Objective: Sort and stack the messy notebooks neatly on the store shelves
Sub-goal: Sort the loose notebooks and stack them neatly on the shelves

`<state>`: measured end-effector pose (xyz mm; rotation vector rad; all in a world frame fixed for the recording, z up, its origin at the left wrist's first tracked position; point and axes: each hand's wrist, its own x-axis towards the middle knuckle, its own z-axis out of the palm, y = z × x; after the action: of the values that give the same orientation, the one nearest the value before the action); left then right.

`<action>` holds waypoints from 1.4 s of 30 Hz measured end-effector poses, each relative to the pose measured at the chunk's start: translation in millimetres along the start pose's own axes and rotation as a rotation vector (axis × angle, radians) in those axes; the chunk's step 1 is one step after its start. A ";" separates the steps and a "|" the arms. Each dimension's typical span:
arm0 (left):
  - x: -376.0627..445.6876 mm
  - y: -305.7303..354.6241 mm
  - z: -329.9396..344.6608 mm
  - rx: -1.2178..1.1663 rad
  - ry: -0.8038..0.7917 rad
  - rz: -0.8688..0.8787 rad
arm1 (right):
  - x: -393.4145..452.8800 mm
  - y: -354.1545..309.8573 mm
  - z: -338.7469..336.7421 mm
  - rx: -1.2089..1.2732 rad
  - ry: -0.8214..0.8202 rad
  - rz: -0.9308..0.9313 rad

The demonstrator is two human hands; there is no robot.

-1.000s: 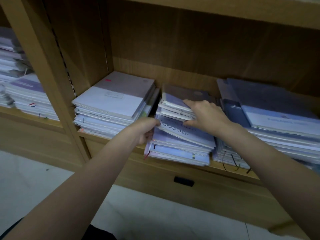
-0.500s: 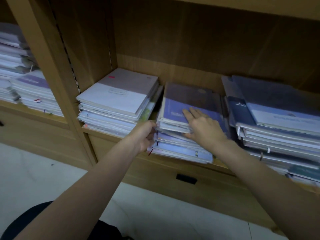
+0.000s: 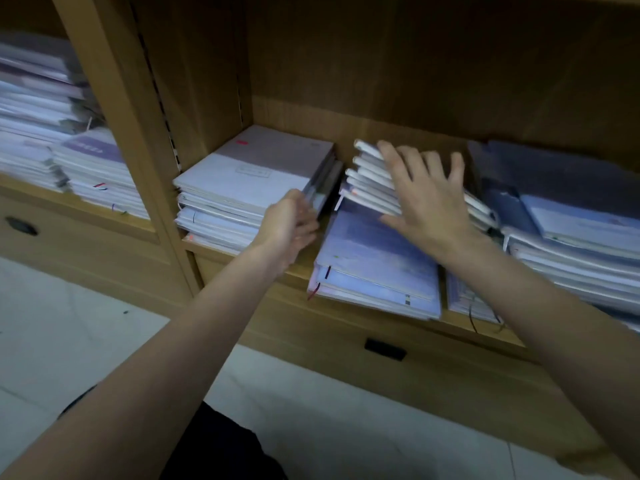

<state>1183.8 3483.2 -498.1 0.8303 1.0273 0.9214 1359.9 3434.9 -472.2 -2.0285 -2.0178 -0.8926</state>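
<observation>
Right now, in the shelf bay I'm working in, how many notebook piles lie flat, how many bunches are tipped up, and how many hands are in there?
Flat notebook piles: 3, the left pile, the middle pile, the right pile
Tipped-up notebook bunches: 1, the tilted bunch under the right hand
Hands: 2, with the left hand
Total: 6

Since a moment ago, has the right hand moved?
Yes. The right hand has gone up and back toward the shelf's back wall, tilting the upper notebooks of the middle pile on edge.

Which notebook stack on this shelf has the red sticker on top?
The left stack, beside the shelf's upright; its grey-and-white top cover carries a small red sticker. The middle and right stacks show none.
</observation>
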 end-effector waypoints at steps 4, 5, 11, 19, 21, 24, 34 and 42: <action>-2.8 -25.1 1.2 0.518 0.117 0.116 | 1.6 2.5 -1.7 -0.004 -0.052 -0.009; -6.9 -27.6 4.4 0.620 0.112 0.150 | -1.3 0.0 0.4 -0.016 -0.057 -0.017; -6.2 -47.8 6.4 0.589 -0.001 0.015 | -8.3 -3.7 5.9 -0.026 -0.046 -0.051; -3.5 -49.2 -23.8 0.313 -0.084 -0.147 | -40.9 -21.4 35.5 -0.006 -0.065 -0.055; -7.4 -54.2 -26.4 0.272 -0.081 -0.136 | -52.4 -30.8 42.9 0.000 -0.165 -0.053; -5.3 -61.3 -28.1 0.265 -0.066 -0.115 | -50.8 -34.6 33.0 0.053 -0.299 -0.080; -25.7 -67.3 -39.6 0.677 0.176 0.277 | -100.9 3.6 26.9 0.313 -0.205 -0.095; -16.9 -39.9 -75.7 0.616 0.338 0.302 | -33.8 -58.2 -2.8 0.557 -0.246 -0.049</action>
<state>1117.4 3462.7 -551.0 1.4028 1.5474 1.0346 1306.4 3409.5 -504.3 -1.8335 -2.1280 -0.0549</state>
